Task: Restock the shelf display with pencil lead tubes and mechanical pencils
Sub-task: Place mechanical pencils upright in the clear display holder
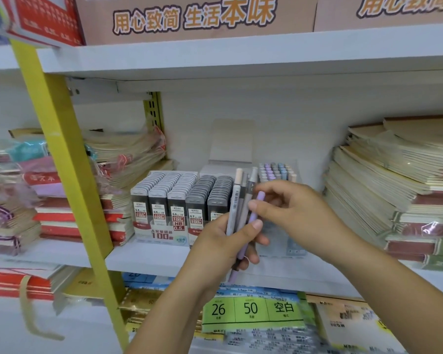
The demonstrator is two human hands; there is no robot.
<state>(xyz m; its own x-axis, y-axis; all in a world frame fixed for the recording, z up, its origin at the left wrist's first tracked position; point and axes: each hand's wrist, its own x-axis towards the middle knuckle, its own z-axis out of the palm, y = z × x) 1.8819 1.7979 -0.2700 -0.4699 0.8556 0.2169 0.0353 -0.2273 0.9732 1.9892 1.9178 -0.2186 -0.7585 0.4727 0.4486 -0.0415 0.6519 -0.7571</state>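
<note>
Bright, even, diffuse lighting; source not visible. Soft shadow beneath the upper white shelf. Mild glare on plastic-wrapped notebook stacks at left. Right hand motion-blurred; lower shelf labels smeared toward the bottom edge. Wide-angle distortion: yellow upright leans, shelf edges bow near the frame borders.

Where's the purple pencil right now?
Head view, centre: the purple pencil is pinched at its top by the right hand while its lower part sits in the left hand's bundle of pencils, just right of the lead tube display.
</note>
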